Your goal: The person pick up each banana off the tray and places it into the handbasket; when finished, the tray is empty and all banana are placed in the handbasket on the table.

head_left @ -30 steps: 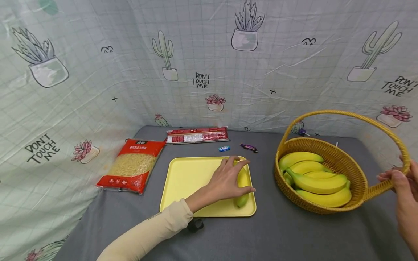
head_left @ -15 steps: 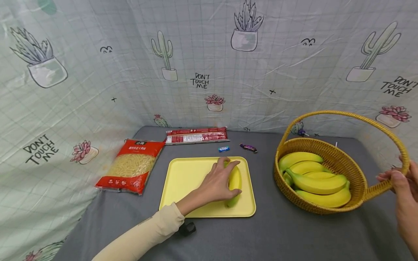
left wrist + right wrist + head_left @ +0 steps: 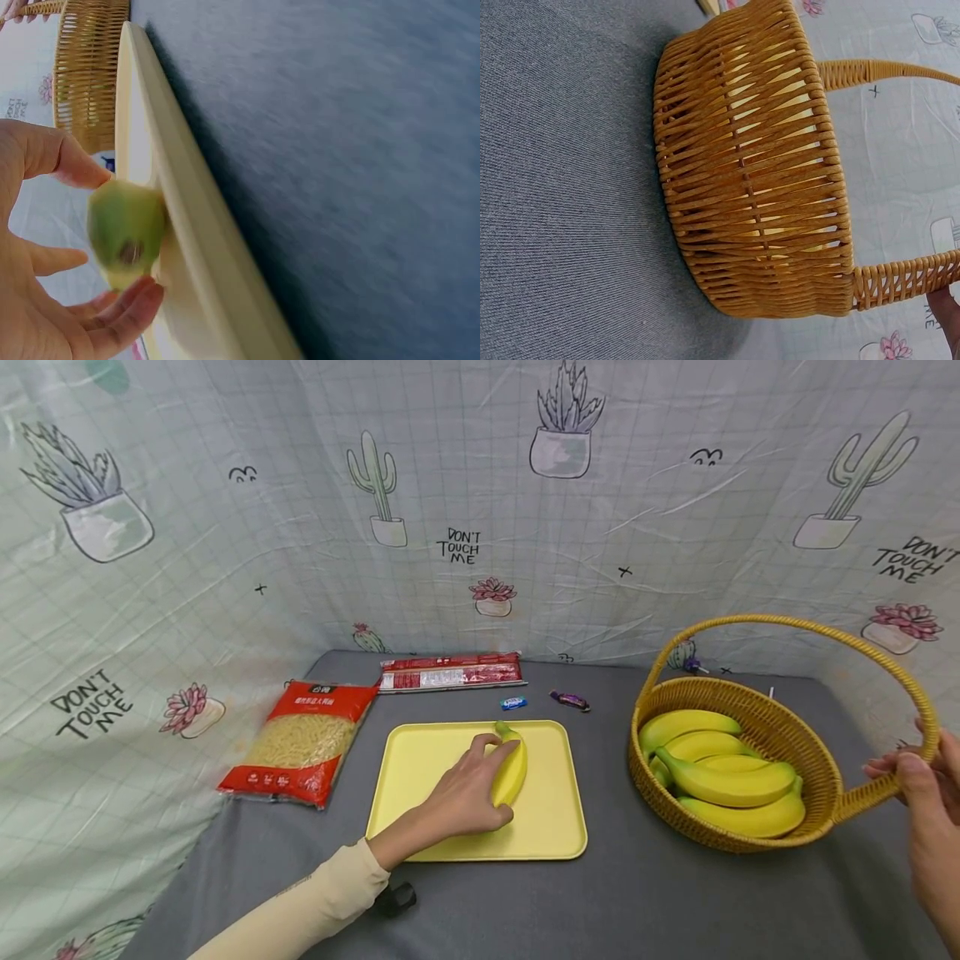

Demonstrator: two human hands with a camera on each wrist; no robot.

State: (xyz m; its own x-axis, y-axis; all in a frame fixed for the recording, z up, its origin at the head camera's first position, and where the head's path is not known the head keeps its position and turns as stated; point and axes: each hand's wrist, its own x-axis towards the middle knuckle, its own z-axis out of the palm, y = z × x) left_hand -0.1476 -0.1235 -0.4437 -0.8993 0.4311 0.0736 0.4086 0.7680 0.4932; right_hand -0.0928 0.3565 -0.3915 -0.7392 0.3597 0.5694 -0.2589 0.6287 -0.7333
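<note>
Leftward across the yellow tray (image 3: pixel 555 827) slides the banana (image 3: pixel 511 770), gripped by the left hand (image 3: pixel 459 797); right hand (image 3: pixel 918 785) holds the basket (image 3: pixel 750 714) handle; next, letting go

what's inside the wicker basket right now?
The basket holds a pile of yellow bananas, four or five showing in the head view. Anything beneath them and the basket floor is covered. The right hand holds its handle.

"DON'T TOUCH ME" (backdrop sheet (image 3: pixel 459 545))
</note>
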